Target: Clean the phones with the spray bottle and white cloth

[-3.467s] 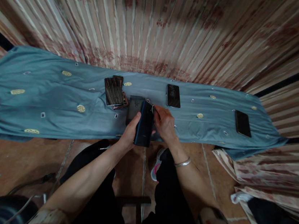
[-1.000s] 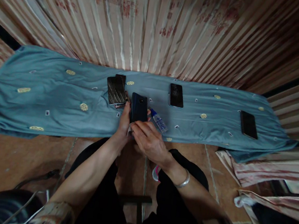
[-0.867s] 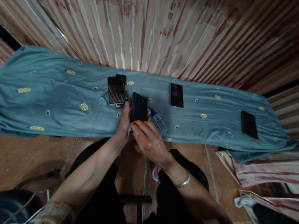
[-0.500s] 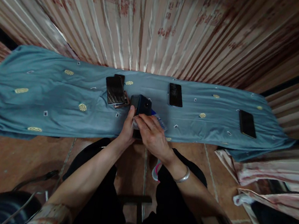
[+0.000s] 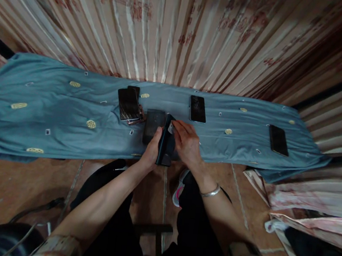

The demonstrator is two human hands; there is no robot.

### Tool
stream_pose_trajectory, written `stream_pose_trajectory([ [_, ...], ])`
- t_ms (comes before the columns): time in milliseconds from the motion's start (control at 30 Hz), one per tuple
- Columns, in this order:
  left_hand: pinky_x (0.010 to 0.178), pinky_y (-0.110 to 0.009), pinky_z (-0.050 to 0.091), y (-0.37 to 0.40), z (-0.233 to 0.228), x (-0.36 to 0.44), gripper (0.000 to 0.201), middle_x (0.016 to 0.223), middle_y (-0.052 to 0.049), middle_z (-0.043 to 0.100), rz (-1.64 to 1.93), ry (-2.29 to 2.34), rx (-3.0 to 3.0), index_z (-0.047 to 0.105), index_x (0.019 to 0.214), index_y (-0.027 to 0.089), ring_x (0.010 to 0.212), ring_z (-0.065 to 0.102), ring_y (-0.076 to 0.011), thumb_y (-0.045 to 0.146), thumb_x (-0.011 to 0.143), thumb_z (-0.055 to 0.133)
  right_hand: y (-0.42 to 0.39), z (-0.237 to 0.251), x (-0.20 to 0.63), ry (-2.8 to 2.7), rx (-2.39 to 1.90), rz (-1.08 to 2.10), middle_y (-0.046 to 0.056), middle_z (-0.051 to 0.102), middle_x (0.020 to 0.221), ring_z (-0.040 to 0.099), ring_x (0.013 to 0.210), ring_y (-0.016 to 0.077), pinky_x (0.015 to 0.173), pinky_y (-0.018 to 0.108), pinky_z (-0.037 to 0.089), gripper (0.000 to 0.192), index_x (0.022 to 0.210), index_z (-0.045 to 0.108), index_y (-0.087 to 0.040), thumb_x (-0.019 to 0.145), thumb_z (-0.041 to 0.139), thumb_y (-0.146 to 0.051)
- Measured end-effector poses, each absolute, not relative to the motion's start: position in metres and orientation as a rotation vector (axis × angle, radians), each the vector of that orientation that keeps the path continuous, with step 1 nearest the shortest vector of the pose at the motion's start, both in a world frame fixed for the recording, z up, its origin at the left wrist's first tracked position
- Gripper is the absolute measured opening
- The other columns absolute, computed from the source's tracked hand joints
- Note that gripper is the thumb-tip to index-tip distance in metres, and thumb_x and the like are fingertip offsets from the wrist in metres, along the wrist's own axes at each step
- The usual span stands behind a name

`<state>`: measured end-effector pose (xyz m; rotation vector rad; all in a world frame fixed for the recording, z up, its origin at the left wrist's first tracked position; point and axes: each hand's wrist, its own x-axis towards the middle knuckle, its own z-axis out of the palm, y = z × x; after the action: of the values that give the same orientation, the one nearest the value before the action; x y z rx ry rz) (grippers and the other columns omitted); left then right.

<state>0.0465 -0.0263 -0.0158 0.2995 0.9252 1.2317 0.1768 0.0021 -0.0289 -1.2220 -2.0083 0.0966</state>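
Note:
In the head view my left hand (image 5: 152,150) grips a dark smartphone (image 5: 166,150) by its left edge. The phone is tilted up on its side above the front edge of the cloth-covered table. My right hand (image 5: 189,143) is closed at the phone's upper right, pinching a small white wipe (image 5: 171,128) against it. Just behind my left hand lies a dark grey rectangular object (image 5: 154,121), whose kind I cannot make out. Left of it sits a stack of phones (image 5: 128,104), the top one with a shiny black screen.
A blue patterned cloth (image 5: 67,111) covers the long narrow table. One phone (image 5: 198,109) lies right of centre, and another dark phone (image 5: 278,140) is near the right end. Pleated curtains (image 5: 170,28) hang behind. Below are my knees and a tiled floor (image 5: 99,227).
The phone has turned from showing its back with the camera to standing edge-on, and come closer to me. My right hand moved from its lower end to its upper right side.

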Motion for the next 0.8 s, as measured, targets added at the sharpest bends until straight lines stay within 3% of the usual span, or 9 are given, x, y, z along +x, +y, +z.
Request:
stream_pose_trajectory([
  [333, 0.094, -0.031, 0.056, -0.01, -0.024, 0.033, 0.04, 0.092, -0.006, 0.079, 1.354, 0.913, 0.359, 0.072, 0.095, 0.015, 0.105, 0.073, -0.0226, 0.054, 0.087, 0.068, -0.016, -0.027, 0.161, -2.014, -1.216, 0.325, 0.011, 0.074, 0.121, 0.067, 0.112, 0.0248, 0.103, 0.042, 0.053, 0.034, 0.123, 0.07, -0.021, 0.1, 0.044, -0.02],
  [467, 0.089, -0.031, 0.057, -0.004, -0.026, 0.025, 0.045, 0.086, -0.007, 0.079, 1.359, 0.954, 0.343, 0.072, 0.092, 0.015, 0.098, 0.075, -0.0229, 0.059, 0.088, 0.065, -0.024, -0.025, 0.151, -1.867, -1.138, 0.638, 0.008, 0.076, 0.114, 0.068, 0.11, 0.0225, 0.103, 0.04, 0.052, 0.029, 0.109, 0.075, -0.022, 0.096, 0.049, -0.024],
  [667, 0.078, -0.03, 0.06, 0.0, -0.019, 0.021, 0.05, 0.08, -0.008, 0.078, 1.373, 0.966, 0.344, 0.073, 0.093, 0.016, 0.089, 0.077, -0.0236, 0.062, 0.095, 0.053, -0.018, -0.025, 0.153, -1.111, -1.073, 1.547, 0.001, 0.074, 0.08, 0.069, 0.077, 0.0176, 0.077, 0.033, 0.059, 0.012, 0.078, 0.067, -0.023, 0.079, 0.063, -0.035],
  [800, 0.069, -0.031, 0.06, 0.0, -0.016, 0.018, 0.053, 0.082, -0.007, 0.078, 1.326, 0.947, 0.317, 0.072, 0.105, 0.017, 0.078, 0.076, -0.0231, 0.064, 0.095, 0.051, -0.015, -0.021, 0.156, -0.834, -1.087, 1.812, 0.001, 0.067, 0.068, 0.063, 0.063, 0.0164, 0.055, 0.026, 0.052, 0.023, 0.075, 0.063, -0.023, 0.074, 0.065, -0.046],
])
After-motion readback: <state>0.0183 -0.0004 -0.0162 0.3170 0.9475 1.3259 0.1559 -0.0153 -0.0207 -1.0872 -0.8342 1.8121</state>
